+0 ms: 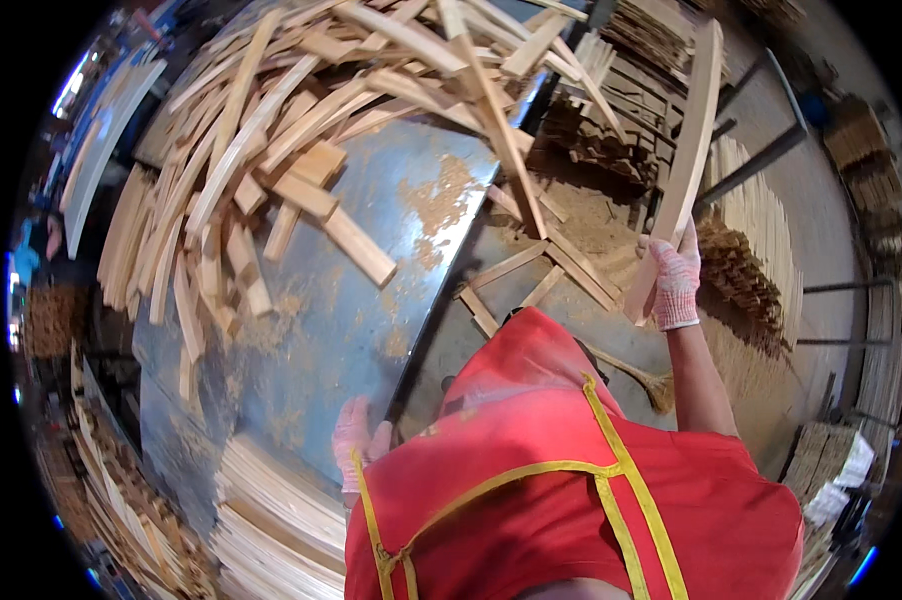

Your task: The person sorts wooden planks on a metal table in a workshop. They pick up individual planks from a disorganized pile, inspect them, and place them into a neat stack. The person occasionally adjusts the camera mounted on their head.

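Nearby, strips (258,140) cluttering table (381,190), sawdust (436,205), right hand (674,280) holding slat (688,135).

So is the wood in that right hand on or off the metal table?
Off: the right hand holds the curved wood piece to the right of the metal table.

Gloved right hand (674,278) closed in a grip at 3 o'clock, bare forearm (701,380) angling back toward 4; gloved left hand (355,438) at 7 o'clock, thumb apart from the fingers.
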`<action>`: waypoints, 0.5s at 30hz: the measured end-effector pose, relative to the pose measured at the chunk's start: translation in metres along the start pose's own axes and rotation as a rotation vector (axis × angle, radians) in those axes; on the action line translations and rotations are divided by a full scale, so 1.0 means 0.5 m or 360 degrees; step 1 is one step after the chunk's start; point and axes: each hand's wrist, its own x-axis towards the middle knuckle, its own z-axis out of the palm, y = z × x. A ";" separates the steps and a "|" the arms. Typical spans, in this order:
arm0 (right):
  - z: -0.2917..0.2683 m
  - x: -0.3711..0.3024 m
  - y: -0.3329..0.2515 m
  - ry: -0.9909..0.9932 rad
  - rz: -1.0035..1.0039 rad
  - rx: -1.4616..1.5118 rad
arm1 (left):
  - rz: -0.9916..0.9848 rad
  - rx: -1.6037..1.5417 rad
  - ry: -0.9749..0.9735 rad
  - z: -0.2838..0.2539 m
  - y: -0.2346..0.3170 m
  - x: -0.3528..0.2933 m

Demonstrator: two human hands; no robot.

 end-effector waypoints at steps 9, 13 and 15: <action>-0.157 0.188 0.148 0.0239 0.0403 -0.0001 | 0.0437 0.0475 -0.0371 0.125 0.336 0.277; -0.201 0.446 0.171 0.0181 0.0502 0.0140 | 0.0208 0.0517 -0.0301 0.292 0.467 0.429; -0.233 0.622 0.198 0.0123 0.0466 -0.0213 | 0.0163 0.0527 -0.0194 0.383 0.548 0.522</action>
